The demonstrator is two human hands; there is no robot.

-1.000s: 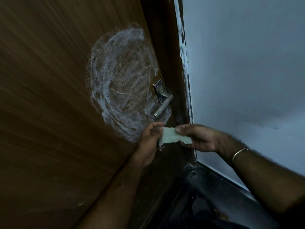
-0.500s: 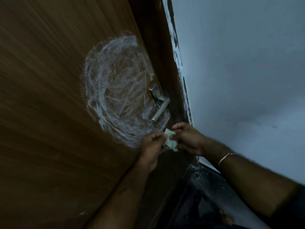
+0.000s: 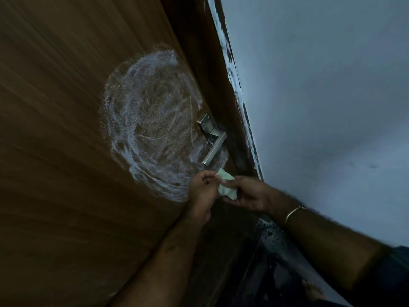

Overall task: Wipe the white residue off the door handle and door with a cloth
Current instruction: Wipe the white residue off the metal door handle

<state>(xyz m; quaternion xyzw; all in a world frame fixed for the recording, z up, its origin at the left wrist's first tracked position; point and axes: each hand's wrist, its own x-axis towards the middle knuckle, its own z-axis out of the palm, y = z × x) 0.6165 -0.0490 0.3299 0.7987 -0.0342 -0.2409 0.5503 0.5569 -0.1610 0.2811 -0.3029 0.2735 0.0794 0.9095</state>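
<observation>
A brown wooden door (image 3: pixel 66 129) fills the left half of the view. A large round smear of white residue (image 3: pixel 150 125) covers it beside a silver lever door handle (image 3: pixel 213 148). Just below the handle, both hands hold a small crumpled pale cloth (image 3: pixel 225 187). My left hand (image 3: pixel 202 191) pinches its left edge with curled fingers. My right hand (image 3: pixel 247 193) grips it from the right and underneath. Neither the cloth nor the hands touch the handle.
The dark door frame (image 3: pixel 234 120) with white streaks along its edge runs diagonally right of the handle. A pale grey wall (image 3: pixel 321 96) takes up the right side. Dark floor (image 3: pixel 265 273) and a bare foot (image 3: pixel 311 291) show at the bottom.
The cloth was stretched flat between the hands; now it is bunched up and the hands have come close together. The view has shifted slightly.
</observation>
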